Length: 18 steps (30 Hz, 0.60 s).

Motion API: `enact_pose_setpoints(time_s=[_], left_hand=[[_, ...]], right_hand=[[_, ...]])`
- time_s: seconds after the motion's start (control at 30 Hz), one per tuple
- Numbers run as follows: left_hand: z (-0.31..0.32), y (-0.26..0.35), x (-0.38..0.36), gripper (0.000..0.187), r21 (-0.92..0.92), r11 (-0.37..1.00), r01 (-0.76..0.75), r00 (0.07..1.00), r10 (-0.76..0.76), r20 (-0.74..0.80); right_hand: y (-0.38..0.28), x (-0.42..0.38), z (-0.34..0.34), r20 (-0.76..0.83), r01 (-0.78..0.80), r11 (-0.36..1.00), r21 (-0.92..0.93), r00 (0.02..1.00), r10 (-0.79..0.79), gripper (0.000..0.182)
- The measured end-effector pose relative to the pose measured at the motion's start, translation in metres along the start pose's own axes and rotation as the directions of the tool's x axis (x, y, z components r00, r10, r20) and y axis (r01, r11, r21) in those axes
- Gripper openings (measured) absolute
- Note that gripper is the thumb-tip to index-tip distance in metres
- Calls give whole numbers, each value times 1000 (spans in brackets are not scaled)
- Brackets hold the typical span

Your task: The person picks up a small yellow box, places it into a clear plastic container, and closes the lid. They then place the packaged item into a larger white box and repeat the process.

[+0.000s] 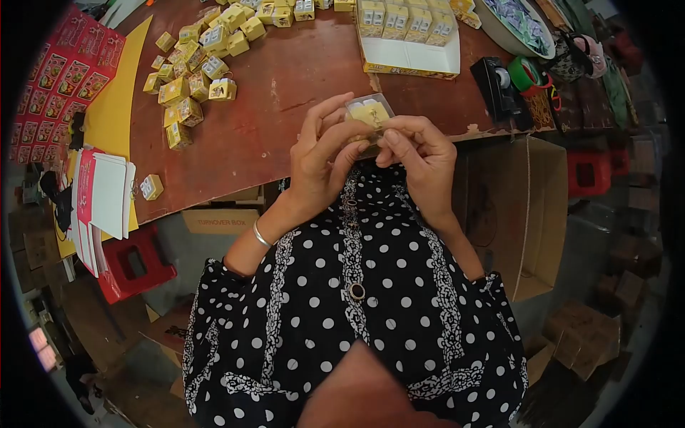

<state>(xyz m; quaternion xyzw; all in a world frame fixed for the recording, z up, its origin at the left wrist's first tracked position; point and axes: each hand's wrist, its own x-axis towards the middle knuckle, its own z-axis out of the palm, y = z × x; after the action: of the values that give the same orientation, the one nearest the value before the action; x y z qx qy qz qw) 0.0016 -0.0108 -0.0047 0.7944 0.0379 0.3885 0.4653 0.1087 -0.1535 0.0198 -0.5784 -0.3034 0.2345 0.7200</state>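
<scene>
Close to my body, at the front edge of the red-brown table, both hands are raised around a small yellow box in a transparent plastic case (369, 112). My left hand (320, 151) has its fingers curled around the near and left side of the case. The thumb and forefinger of my right hand (422, 155) pinch at its right side, near a thin dark string or chain. Fingers cover the lower part of the case, so I cannot make out what the pinch holds exactly.
Several small yellow boxes (189, 68) lie piled at the back left; one box (151, 187) sits alone. An open carton (414, 65) holds rows of them. A black tape dispenser (492, 82) and a bowl of wrapped packets (517, 27) stand right. Cardboard boxes (546, 214) lie below.
</scene>
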Motion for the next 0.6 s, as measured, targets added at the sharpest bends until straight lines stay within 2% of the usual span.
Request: enact_pose_setpoints(time_s=[0.27,0.33,0.37,0.4,0.43,0.47,0.5,0.53,0.57,0.6], left_hand=[[4,-3,-2,23,128,989,-74,996,80,-38],[3,0,-1,24,100,993,-56,997,61,-48],[3,2,-1,24,72,997,-36,998,40,-56],[1,4,0,24,71,997,-36,998,40,-56],[-2,7,1,26,37,999,24,1000,-23,-17],[-4,9,2,27,5,996,84,996,-84,22],[-1,8,0,27,6,997,82,996,-82,19],[2,5,-3,27,-151,975,162,987,-159,29],[5,3,-4,28,-303,923,239,971,-234,53],[4,4,-4,28,-303,923,239,971,-234,53]], right_hand=[[5,5,1,-2,-27,1000,6,1000,27,16],[-2,8,3,-60,-124,992,-10,991,123,17],[1,9,2,-60,-123,992,-10,991,122,17],[6,11,-1,-95,-31,986,-163,995,15,19],[10,13,-5,-112,57,947,-316,989,-97,21],[13,15,-8,-108,60,946,-317,989,-99,21],[15,18,-10,-24,301,844,-444,938,-347,25],[17,21,-13,89,514,668,-537,823,-561,29],[18,25,-17,90,516,667,-537,822,-563,29],[20,30,-22,207,575,608,-548,797,-567,33]])
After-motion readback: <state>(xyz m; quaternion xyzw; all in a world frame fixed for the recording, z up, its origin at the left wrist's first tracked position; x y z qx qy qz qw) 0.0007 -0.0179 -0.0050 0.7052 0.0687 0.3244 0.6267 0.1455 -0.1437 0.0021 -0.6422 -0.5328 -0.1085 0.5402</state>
